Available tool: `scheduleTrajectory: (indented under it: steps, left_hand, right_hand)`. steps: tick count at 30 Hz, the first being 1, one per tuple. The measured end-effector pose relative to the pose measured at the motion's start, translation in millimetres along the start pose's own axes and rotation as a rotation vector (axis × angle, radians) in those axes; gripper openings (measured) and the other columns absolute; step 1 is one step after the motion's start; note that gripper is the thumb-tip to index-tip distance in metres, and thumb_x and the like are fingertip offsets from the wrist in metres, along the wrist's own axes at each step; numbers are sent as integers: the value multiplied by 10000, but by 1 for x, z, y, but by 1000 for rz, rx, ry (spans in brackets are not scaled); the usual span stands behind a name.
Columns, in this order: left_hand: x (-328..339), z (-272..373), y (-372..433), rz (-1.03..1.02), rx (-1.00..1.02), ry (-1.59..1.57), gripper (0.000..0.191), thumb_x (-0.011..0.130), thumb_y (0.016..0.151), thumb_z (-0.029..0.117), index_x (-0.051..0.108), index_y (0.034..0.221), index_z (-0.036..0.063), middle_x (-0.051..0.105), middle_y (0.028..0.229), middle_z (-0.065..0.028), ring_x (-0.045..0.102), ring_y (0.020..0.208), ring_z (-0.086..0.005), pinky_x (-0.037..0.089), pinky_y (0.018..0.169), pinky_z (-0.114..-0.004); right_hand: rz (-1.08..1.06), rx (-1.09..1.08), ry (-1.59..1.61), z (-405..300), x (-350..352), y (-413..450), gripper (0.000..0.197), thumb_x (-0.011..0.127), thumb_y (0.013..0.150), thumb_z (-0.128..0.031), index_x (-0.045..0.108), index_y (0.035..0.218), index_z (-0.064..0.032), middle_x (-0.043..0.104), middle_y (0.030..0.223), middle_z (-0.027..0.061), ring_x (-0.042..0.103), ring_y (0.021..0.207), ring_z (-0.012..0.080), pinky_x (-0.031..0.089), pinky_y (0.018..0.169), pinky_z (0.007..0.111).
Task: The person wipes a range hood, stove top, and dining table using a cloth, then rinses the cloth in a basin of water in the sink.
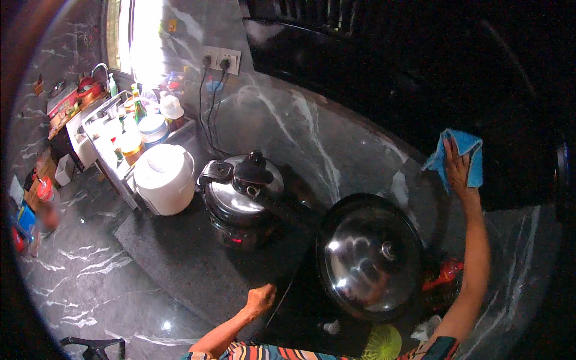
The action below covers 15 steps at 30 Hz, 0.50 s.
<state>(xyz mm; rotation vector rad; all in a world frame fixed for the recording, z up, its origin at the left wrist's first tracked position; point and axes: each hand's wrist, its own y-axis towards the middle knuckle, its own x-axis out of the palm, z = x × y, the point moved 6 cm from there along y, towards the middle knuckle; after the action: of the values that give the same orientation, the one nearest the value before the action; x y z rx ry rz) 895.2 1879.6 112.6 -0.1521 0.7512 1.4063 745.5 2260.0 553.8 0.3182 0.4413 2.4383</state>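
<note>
My right hand (pixel 458 171) is raised at the right with the arm stretched out. Its fingers lie spread over a blue cloth (pixel 475 155), pressed against a dark, glossy panel (pixel 513 180) that looks like part of a range hood. My left hand (pixel 261 299) is curled into a fist above the dark counter (pixel 189 261), near its front edge; nothing shows in it. Between my arms sits a wide pan with a shiny domed lid (pixel 360 279) on the black cooktop (pixel 292 328). Left of the pan stands a pressure cooker (pixel 238 193) with a black handle.
A white lidded bucket (pixel 166 180) stands beside the cooker. Bottles and jars (pixel 135 130) crowd the counter behind it. Two plugs with cords hang from the wall socket (pixel 227 60). A red-topped bottle (pixel 443 274) and a yellow-green strainer-like object (pixel 381 342) lie near my right arm.
</note>
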Motion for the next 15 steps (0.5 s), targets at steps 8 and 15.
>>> scheduleTrajectory:
  steps: [8,15]
  left_hand:
    - [12,-5,6,52,-8,-50,73,619,726,71,567,777,66,578,687,-169,585,627,-339,460,499,-402]
    - [-15,-34,14,58,-125,-11,61,616,745,85,586,786,51,581,666,-172,588,611,-337,467,502,-403]
  right_hand:
    - [233,221,292,-56,13,121,732,597,804,-309,218,1411,-153,216,1454,65,227,1304,331,134,1039,568]
    - [80,124,1347,-143,-30,322,448,499,900,-295,400,1299,-115,423,1311,114,453,1158,290,329,988,435]
